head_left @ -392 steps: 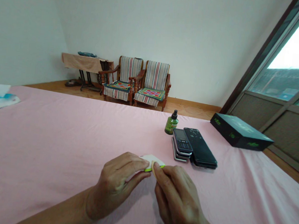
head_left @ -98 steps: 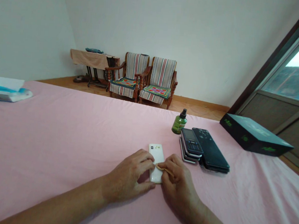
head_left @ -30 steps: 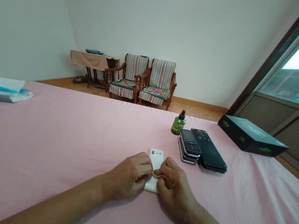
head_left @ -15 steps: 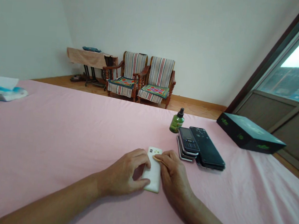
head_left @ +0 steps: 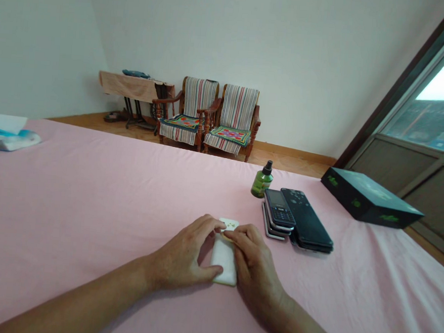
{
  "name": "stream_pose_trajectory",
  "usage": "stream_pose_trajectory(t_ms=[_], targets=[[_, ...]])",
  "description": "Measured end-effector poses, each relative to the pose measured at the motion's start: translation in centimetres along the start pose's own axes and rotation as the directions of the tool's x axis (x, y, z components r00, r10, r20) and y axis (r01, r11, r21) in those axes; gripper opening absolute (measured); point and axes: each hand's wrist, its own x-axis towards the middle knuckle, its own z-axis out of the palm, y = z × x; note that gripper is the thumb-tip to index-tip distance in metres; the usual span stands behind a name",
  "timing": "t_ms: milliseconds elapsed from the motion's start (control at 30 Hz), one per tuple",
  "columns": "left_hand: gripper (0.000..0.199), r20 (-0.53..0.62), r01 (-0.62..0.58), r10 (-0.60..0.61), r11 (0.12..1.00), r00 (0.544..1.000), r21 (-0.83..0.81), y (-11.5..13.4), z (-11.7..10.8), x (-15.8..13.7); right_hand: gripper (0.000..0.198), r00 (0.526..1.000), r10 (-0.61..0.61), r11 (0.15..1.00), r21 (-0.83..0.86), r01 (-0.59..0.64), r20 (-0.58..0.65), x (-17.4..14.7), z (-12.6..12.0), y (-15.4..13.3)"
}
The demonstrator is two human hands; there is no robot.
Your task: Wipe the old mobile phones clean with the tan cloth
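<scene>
A white mobile phone (head_left: pixel 224 260) lies back side up on the pink cloth in front of me, its camera end partly covered by fingers. My left hand (head_left: pixel 189 255) steadies it from the left, thumb on the lower edge and fingertips reaching over the upper part. From the right, my right hand (head_left: pixel 255 260) pinches a thin tan strip (head_left: pixel 227 237) against the phone's back, just below the small gold marks. What the strip is made of cannot be told.
Right of my hands are a stack of phones with a keypad phone (head_left: pixel 280 206) on top and a second stack under a black smartphone (head_left: pixel 305 218). Behind them stands a green spray bottle (head_left: pixel 262 182). A black box (head_left: pixel 372 197) sits farther right, a white-and-blue packet (head_left: pixel 9 136) far left.
My left fingertips have moved right across the phone's upper part, close to my right fingers. The right fingers and tan strip have shifted slightly left.
</scene>
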Motion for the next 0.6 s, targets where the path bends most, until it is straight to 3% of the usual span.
stream_pose_trajectory(t_ms=[233,600], targets=[[0.064,0.082,0.019,-0.022,0.999,0.996,0.028,0.2,-0.3,0.2,0.039,0.985,-0.003,0.986,-0.166,0.032,0.172,0.3,-0.3,-0.8],[0.083,0.090,-0.037,0.036,0.999,0.995,0.016,-0.6,-0.3,-0.1,0.025,0.982,-0.072,0.986,-0.135,0.096,0.172,-0.9,0.1,-1.7]])
